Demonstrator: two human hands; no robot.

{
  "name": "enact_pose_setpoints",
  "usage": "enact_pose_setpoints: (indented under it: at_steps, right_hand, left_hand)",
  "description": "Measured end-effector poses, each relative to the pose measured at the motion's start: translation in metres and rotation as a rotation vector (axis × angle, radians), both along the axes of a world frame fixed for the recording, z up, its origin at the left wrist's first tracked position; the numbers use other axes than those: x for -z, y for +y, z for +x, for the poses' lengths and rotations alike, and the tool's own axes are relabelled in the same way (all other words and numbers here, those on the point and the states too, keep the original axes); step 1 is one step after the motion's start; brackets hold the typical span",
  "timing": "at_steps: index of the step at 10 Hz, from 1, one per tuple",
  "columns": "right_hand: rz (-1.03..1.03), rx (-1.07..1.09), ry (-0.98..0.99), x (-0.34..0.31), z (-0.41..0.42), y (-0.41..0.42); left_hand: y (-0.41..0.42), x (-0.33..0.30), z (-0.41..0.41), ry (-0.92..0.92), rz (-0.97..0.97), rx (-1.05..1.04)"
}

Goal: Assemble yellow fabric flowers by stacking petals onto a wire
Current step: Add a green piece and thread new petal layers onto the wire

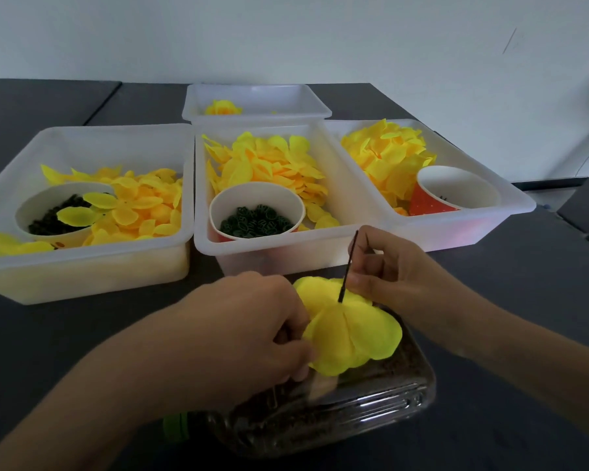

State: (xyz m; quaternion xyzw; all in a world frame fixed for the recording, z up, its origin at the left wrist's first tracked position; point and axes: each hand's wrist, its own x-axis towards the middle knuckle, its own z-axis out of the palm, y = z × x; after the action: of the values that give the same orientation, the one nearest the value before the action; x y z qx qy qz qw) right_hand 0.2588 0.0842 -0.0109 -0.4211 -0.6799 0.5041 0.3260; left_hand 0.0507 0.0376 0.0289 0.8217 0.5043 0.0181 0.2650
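Observation:
A stack of yellow fabric petals [351, 334] sits on a thin dark wire [349, 266] that sticks up through its middle. My right hand [391, 273] pinches the wire just above the petals. My left hand [252, 328] grips the left edge of the petal stack with curled fingers. Both hands work above a clear plastic box [337, 413] at the near edge of the table. Loose yellow petals fill the left bin [82, 266], the middle bin [323, 253] and the right bin [473, 229].
A paper cup with dark green parts [256, 212] stands in the middle bin. Another cup [62, 212] is in the left bin and a red cup [456, 190] in the right. A far bin [255, 95] holds a finished yellow flower [222, 107].

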Motion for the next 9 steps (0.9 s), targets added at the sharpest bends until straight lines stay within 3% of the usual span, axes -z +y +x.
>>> enact_pose_setpoints:
  at_steps: [1,3,4,5,6,7,9]
  right_hand:
    - [0.004,-0.009,0.015,0.004,0.002,0.000]
    - [0.024,0.047,0.015,0.003,0.005,0.001]
    - [0.131,0.201,0.041,-0.012,0.017,0.017]
    - [0.358,0.346,0.018,-0.039,0.037,0.041]
    - [0.604,0.473,-0.196,-0.060,0.056,0.078]
    - [0.656,0.543,-0.502,-0.067,0.070,0.128]
    - [0.640,0.332,-0.989,-0.047,0.073,0.208]
  left_hand:
    - [0.003,-0.001,-0.002,0.009,0.014,0.027]
    - [0.001,-0.014,-0.017,0.009,-0.145,0.021]
    - [0.003,-0.023,-0.039,0.022,-0.118,-0.040]
    - [0.005,-0.023,-0.049,-0.142,0.006,-0.150]
    - [0.011,-0.013,-0.048,-0.337,0.172,-0.207]
    - [0.015,-0.013,-0.042,-0.437,0.205,-0.215]
    - [0.017,-0.013,-0.036,-0.576,0.297,-0.214]
